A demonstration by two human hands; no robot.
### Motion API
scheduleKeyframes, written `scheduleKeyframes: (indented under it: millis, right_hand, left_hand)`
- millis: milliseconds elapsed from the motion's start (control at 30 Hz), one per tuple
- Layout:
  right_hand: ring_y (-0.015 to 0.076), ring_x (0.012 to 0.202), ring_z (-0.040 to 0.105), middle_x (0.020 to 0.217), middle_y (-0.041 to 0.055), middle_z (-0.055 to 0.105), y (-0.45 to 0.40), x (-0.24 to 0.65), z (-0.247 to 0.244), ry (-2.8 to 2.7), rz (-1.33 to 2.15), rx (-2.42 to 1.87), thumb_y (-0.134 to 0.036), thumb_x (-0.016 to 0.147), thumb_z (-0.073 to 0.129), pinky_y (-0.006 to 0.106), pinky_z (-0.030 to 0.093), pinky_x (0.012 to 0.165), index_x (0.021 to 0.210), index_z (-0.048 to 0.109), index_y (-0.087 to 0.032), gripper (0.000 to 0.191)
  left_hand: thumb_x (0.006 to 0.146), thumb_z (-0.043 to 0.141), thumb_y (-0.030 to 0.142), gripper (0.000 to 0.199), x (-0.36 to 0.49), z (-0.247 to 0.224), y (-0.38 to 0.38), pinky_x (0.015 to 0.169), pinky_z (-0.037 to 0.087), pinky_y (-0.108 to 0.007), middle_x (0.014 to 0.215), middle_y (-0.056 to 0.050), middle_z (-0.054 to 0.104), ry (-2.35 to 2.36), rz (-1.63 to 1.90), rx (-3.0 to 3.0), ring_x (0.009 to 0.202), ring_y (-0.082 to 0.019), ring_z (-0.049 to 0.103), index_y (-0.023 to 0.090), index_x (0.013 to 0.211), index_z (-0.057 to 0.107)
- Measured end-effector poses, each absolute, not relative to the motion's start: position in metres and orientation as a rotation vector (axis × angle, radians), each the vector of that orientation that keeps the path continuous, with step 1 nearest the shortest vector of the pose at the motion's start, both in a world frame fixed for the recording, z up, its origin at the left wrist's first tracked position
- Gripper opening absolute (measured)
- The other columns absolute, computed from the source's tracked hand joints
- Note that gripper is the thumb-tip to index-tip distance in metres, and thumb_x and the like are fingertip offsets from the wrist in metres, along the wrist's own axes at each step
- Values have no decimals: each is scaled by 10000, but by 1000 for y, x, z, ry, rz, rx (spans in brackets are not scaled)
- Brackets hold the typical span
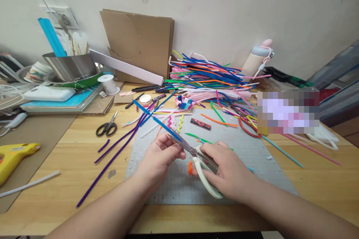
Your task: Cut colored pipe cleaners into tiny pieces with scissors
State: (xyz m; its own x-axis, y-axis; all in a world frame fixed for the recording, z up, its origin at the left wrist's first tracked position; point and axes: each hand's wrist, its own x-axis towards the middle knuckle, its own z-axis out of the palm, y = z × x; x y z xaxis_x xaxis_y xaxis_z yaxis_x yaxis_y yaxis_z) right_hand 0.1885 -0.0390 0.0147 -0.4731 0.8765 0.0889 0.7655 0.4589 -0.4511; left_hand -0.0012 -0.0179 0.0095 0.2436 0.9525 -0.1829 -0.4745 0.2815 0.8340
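Note:
My left hand is closed in a pinch at the near end of a short blue pipe cleaner. In my right hand is a pair of scissors with pale green handles. The scissor blades point up and left, close against the blue pipe cleaner by my left fingertips; whether they touch it I cannot tell. Beyond it is another blue piece, near several long purple pipe cleaners. A small orange piece shows beside the scissor handle, above the grey cutting mat.
A heap of coloured pipe cleaners lies at the back before cardboard. Black scissors lie left, with a yellow glue gun farther left. On the mat are a dark red-marked object and loose pieces. A bottle stands back right.

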Motion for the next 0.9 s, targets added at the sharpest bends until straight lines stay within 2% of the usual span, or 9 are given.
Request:
scheduleKeyframes:
  millis: [333, 433, 567, 733, 900]
  right_hand:
    - [152, 621, 411, 630, -28, 498, -35, 188, 15, -2362, 532, -1414, -380, 850, 563, 288, 263, 618, 678, 386, -207, 302]
    - [143, 607, 400, 631, -33, 497, -34, 190, 13, -2375, 454, -1394, -372, 853, 554, 293, 257, 631, 686, 389, -204, 288]
    - [145, 621, 405, 668, -26, 527, -32, 194, 9, -2415, 308, -1369, -343, 846, 558, 303, 248, 650, 717, 415, -204, 238]
    - [158, 655, 458, 746, 0, 599, -32, 196, 8, -2430, 237, -1346, -315, 844, 549, 315, 249, 673, 763, 469, -205, 158]
    - [163, 678, 490, 728, -6, 604, -30, 197, 11, -2383, 215, -1388, -313, 823, 558, 323, 239, 685, 792, 498, -205, 128]
  left_hand:
    - [677, 715, 155, 126, -6, 13, -16, 598, 481, -230, 681, 0, 631, 803, 1106, 749, 586, -102, 578, 161, 771, 631]
    - [711, 681, 207, 125, -17, 20, -11, 559, 464, -230, 694, -2, 619, 812, 1257, 731, 600, -116, 569, 173, 811, 616]
    - [753, 702, 280, 164, -34, 30, 1, 595, 467, -214, 737, 11, 609, 948, 1514, 794, 651, -104, 564, 194, 873, 632]
    - [696, 764, 277, 198, -42, 33, 6, 621, 495, -212, 733, 7, 650, 1049, 1559, 869, 644, -99, 597, 165, 826, 667]
    - [675, 782, 283, 226, -39, 32, 6, 642, 555, -256, 706, -2, 689, 1080, 1494, 779, 647, -138, 671, 164, 779, 621]
